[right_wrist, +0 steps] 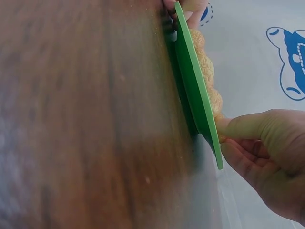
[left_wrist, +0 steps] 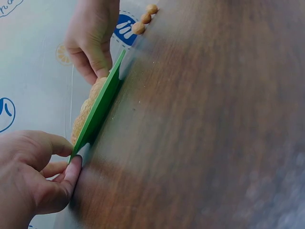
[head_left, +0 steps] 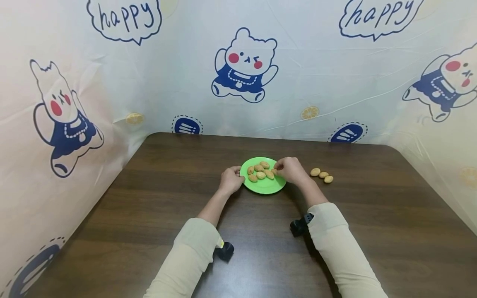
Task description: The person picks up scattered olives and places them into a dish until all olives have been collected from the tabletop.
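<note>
A round green plate (head_left: pixel 265 188) is on the brown table, with several tan, oval, rough-skinned nuts (head_left: pixel 261 175) on it. My left hand (head_left: pixel 232 181) grips the plate's left rim; the left wrist view shows the thumb (left_wrist: pixel 72 174) below the rim and fingers above it. Over the right rim, my right hand (head_left: pixel 292 170) pinches one tan nut (head_left: pixel 274 171) between thumb and fingers, mostly hidden by them. Whether that nut touches the plate, I cannot tell. To the right of this hand, three more nuts (head_left: pixel 324 175) lie close together on the table.
The brown wooden table (head_left: pixel 156 207) has its far edge against a white printed cloth (head_left: pixel 316 74), which hangs behind and at both sides. A small black camera (head_left: pixel 225 251) sits at the left wrist, and another black camera (head_left: pixel 299 226) at the right wrist.
</note>
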Demonstrator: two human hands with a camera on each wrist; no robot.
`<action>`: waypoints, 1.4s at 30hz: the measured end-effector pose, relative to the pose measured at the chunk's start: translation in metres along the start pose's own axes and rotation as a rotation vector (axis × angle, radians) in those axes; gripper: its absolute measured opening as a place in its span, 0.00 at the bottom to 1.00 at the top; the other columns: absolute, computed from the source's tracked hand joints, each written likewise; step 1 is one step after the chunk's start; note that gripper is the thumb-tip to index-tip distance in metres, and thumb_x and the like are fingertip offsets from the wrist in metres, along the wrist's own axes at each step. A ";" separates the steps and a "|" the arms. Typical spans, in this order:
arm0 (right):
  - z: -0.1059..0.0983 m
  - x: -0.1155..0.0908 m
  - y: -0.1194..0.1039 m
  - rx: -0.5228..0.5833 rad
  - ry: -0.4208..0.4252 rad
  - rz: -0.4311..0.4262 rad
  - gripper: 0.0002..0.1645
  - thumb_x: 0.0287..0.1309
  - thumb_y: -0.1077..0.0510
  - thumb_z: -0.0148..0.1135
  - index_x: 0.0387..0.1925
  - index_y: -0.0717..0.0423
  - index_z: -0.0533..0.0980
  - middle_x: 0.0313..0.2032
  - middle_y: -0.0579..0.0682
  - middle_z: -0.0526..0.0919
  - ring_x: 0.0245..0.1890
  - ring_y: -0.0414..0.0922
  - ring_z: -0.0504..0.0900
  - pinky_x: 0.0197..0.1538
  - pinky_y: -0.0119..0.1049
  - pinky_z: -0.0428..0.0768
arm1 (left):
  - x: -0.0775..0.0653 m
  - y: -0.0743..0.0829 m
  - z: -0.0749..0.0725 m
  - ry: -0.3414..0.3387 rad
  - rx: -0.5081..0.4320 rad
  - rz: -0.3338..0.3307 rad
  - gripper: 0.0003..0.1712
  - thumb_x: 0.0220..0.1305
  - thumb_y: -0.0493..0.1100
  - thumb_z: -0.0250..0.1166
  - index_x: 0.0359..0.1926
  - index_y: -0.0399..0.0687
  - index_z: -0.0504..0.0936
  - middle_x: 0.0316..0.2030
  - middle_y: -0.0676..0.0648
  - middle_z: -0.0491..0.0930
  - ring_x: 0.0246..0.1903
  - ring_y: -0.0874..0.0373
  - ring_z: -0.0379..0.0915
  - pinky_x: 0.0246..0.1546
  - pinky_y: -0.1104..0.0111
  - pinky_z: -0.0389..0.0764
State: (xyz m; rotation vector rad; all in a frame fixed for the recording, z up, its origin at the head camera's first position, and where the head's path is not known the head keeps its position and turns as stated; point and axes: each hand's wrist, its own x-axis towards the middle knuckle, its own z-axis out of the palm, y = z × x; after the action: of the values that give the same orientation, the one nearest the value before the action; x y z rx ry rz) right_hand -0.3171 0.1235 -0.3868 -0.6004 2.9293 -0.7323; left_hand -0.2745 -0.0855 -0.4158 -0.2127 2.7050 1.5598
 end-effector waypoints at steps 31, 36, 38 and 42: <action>-0.003 -0.002 0.002 -0.003 0.005 0.028 0.18 0.55 0.56 0.64 0.44 0.64 0.80 0.39 0.56 0.82 0.40 0.49 0.78 0.42 0.40 0.77 | -0.001 0.000 0.000 0.003 -0.010 0.003 0.26 0.58 0.32 0.57 0.60 0.36 0.71 0.42 0.44 0.76 0.42 0.55 0.70 0.39 0.68 0.74; -0.007 -0.005 0.007 0.003 0.007 0.047 0.16 0.55 0.61 0.63 0.45 0.64 0.79 0.40 0.57 0.81 0.41 0.50 0.77 0.42 0.40 0.77 | 0.000 0.000 0.000 0.004 -0.001 0.006 0.26 0.58 0.32 0.57 0.60 0.36 0.71 0.42 0.45 0.76 0.42 0.56 0.70 0.40 0.68 0.74; -0.008 -0.006 0.009 0.008 0.011 0.055 0.15 0.55 0.63 0.62 0.45 0.64 0.79 0.40 0.57 0.81 0.41 0.50 0.77 0.42 0.40 0.76 | 0.000 0.000 0.000 0.003 0.002 0.007 0.26 0.58 0.32 0.57 0.60 0.36 0.71 0.42 0.45 0.76 0.42 0.56 0.70 0.40 0.68 0.74; -0.011 -0.009 0.013 0.005 0.027 0.053 0.14 0.55 0.64 0.62 0.45 0.64 0.80 0.39 0.57 0.81 0.40 0.50 0.77 0.41 0.40 0.76 | 0.000 0.000 0.000 0.000 0.001 0.005 0.26 0.58 0.32 0.57 0.60 0.36 0.71 0.42 0.45 0.76 0.43 0.55 0.70 0.40 0.68 0.74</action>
State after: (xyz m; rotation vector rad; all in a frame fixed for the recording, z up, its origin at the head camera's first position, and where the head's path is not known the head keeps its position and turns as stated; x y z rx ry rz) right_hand -0.3147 0.1426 -0.3830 -0.5148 2.9539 -0.7480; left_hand -0.2744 -0.0857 -0.4159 -0.2057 2.7087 1.5595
